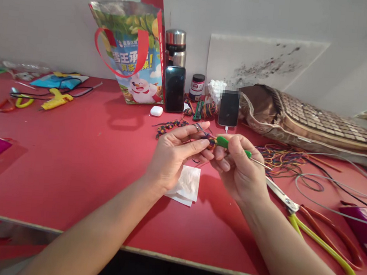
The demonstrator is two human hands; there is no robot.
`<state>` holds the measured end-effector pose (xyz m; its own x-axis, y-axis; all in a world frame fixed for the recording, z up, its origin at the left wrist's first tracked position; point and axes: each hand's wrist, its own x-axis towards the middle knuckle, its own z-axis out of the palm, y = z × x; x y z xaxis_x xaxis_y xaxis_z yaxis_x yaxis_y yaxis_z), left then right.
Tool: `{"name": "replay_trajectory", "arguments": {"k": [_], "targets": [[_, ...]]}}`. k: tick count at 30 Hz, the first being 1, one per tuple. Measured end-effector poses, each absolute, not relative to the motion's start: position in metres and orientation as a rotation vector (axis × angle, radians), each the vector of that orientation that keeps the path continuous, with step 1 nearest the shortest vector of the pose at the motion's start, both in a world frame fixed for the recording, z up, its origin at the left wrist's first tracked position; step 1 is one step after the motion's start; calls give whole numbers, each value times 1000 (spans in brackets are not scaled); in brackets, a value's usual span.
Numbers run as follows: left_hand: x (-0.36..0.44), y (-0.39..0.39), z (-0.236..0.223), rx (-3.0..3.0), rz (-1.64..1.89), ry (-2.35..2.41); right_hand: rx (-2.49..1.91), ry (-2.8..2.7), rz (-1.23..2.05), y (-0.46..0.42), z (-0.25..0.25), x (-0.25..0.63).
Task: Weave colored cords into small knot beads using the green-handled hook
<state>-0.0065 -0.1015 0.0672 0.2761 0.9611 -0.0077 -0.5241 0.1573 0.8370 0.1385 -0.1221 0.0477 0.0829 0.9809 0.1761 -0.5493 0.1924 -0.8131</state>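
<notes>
My left hand [176, 149] pinches a small multicoloured crochet piece [211, 143] between thumb and fingers, with dark yarn running over the forefinger. In my right hand [242, 165] is a crochet hook with a green handle [223, 142]; a thin metal shaft sticks out to the right past the thumb. The hook's left end meets the crochet piece, though my fingers hide its tip. Behind my left hand lies a curly crocheted strand [168, 127] in the same colours. A white paper packet [188, 184] lies on the red table below my hands.
Large scissors [290, 204] and loose yarn [279, 157] lie to the right, near a sequined bag [321, 120]. Behind stand a phone [174, 89], a second phone [228, 109], a thermos [176, 46] and a carrier bag [138, 64]. A yellow glue gun [56, 99] is at left.
</notes>
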Motion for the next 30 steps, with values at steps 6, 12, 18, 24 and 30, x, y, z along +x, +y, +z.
{"name": "replay_trajectory", "arguments": {"k": [6,12,18,24,30], "targets": [[-10,-99,69,947,1224,682,-651,-891,1255,-124,48,141],[-13,-99,73,1035,1300,703,-654,-998,1263,-124,52,144],[-13,-100,75,1045,1287,710,-589,-951,1333,-125,52,144],[-13,-100,74,1041,1284,690,-592,-890,1386,-125,54,144],[-13,-100,75,1032,1273,688,-626,-889,1382,-124,54,144]]}}
